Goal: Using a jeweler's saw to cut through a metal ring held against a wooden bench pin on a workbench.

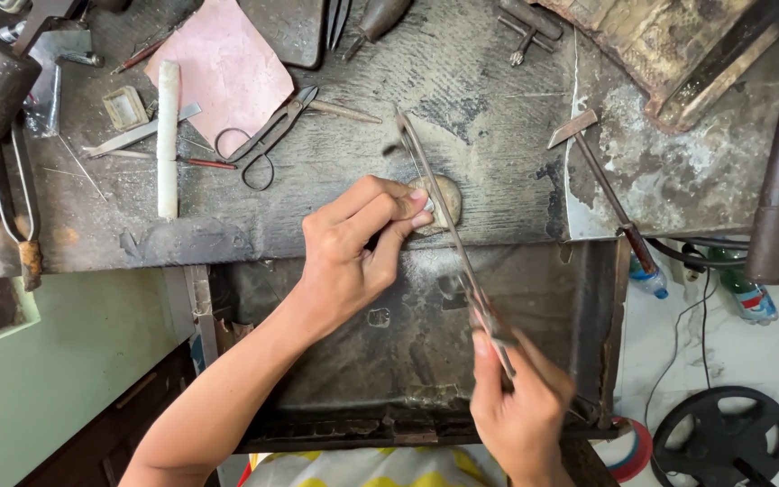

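Head view shows a long, thin metal saw frame [451, 236] lying on a diagonal: its far end points up and slightly left over the dark, scarred wooden workbench [462, 81], and its near end runs down and right to the right hand [523, 410]. The long axis crosses the front edge of the bench above a dark metal catch tray [407, 352].

Right hand is closed around the near end of the frame; the handle is hidden inside the fist, and motion blur obscures the lower part of the frame. Left hand [358, 248] has thumb and fingers pinched together on a small pale workpiece [428, 205], pressed against a rounded, worn wooden bench pin [444, 203]. The workpiece is mostly covered by the fingertips, and its shape cannot be made out. The frame passes just beside these fingertips, touching or nearly touching the piece.

Dark metal shears [268, 135], a white cylindrical stick [168, 135] and a pink sheet [227, 63] lie well apart on the left part of the bench.
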